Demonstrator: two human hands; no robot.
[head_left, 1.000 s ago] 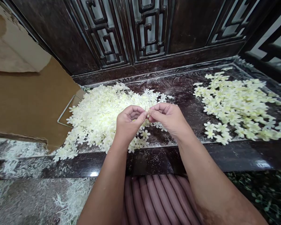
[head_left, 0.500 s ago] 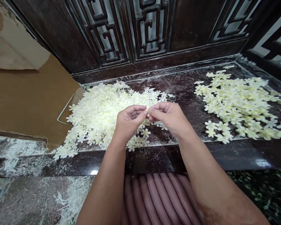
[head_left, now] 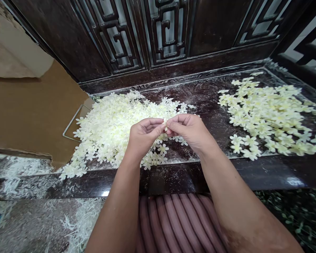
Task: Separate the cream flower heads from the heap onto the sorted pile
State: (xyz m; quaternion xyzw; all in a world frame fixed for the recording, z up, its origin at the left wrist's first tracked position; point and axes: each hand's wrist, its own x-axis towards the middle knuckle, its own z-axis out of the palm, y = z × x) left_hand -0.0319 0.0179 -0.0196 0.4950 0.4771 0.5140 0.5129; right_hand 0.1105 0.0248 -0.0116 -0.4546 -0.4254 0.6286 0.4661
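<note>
My left hand (head_left: 147, 133) and my right hand (head_left: 187, 129) meet fingertip to fingertip above the dark wooden bench (head_left: 210, 123). Both pinch a small pale artificial flower (head_left: 165, 125), mostly covered by the thumbs and forefingers. Below and behind my left hand spreads a dense heap of cream-white artificial flowers (head_left: 113, 123), each with a few rounded petals. A second, looser pile of the same flowers (head_left: 268, 116) lies on the bench to the right of my right hand, apart from it.
A large brown cardboard sheet (head_left: 28, 109) with a metal wire handle (head_left: 71, 123) stands at left. Behind the bench rises a dark carved lattice back (head_left: 171, 31). White shreds (head_left: 81, 218) litter the floor, and dark green foliage (head_left: 292, 211) lies lower right.
My hands stay pinched together at almost the same spot, with only a slight shift of the fingertips. The whole view moves slightly; both flower piles look unchanged.
</note>
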